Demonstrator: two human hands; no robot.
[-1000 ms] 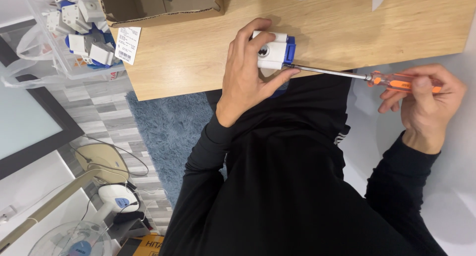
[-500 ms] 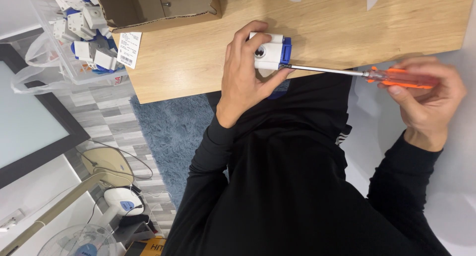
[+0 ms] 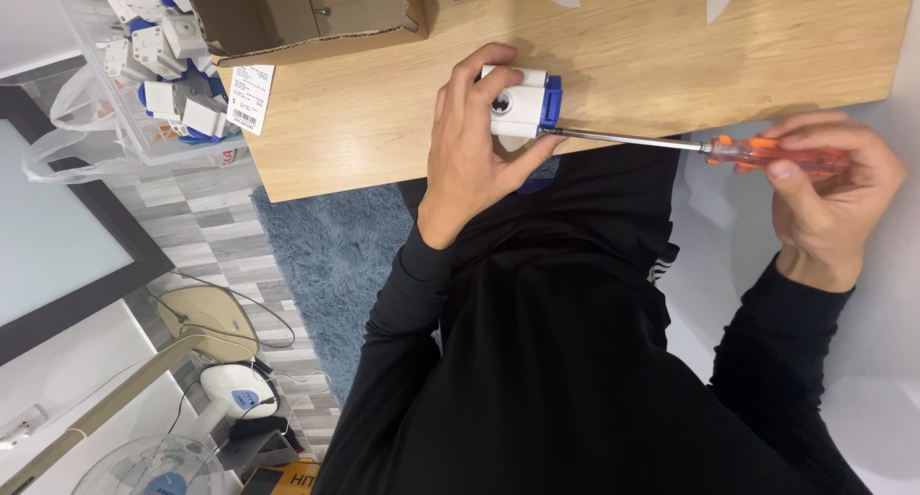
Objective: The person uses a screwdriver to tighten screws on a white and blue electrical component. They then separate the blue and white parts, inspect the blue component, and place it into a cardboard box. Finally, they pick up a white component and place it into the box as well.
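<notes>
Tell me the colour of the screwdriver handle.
Orange, clear plastic, on the screwdriver held in the right hand; head view.

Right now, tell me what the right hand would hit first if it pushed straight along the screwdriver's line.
The right hand points the screwdriver at the white and blue plug; its tip already seems to touch.

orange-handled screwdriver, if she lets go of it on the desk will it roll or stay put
The orange-handled screwdriver with the long thin metal shaft looks round in the handle, so it would probably roll on the flat wooden desk. The shaft seems stiff. Its tip sits in the white and blue plastic block, gripped by the left hand, which may steady it.
</notes>
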